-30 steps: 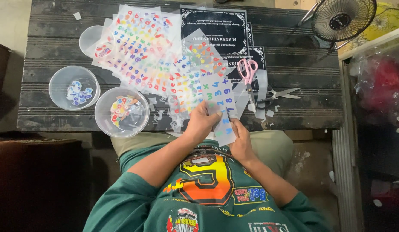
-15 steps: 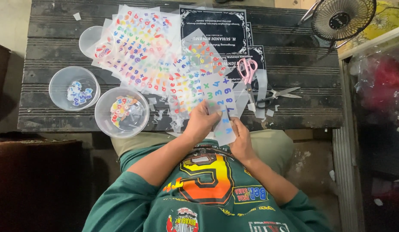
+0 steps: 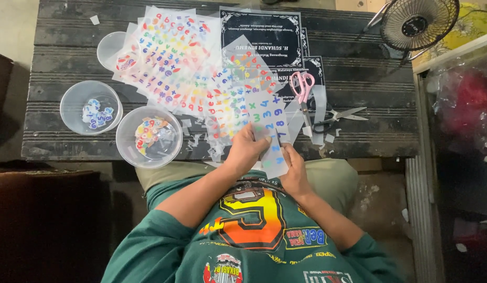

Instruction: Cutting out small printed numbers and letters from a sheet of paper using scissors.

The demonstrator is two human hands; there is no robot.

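A clear sticker sheet [image 3: 269, 123] with colourful digits and signs is held up over the near edge of the dark slatted table [image 3: 359, 78]. My left hand [image 3: 247, 149] grips the sheet's left side. My right hand [image 3: 294, 170] pinches its lower right corner. A thin dark tip [image 3: 278, 139] shows between the hands; what it is cannot be made out. Both forearms come out of green sleeves above a printed shirt.
More sticker sheets [image 3: 170, 63] fan out across the table, over black printed cards [image 3: 261, 36]. Three clear bowls stand left: one with blue pieces [image 3: 91, 107], one with mixed colours [image 3: 149, 136], one partly covered [image 3: 108, 48]. Pink scissors [image 3: 303, 86], black scissors [image 3: 339, 115], fan [image 3: 419, 21].
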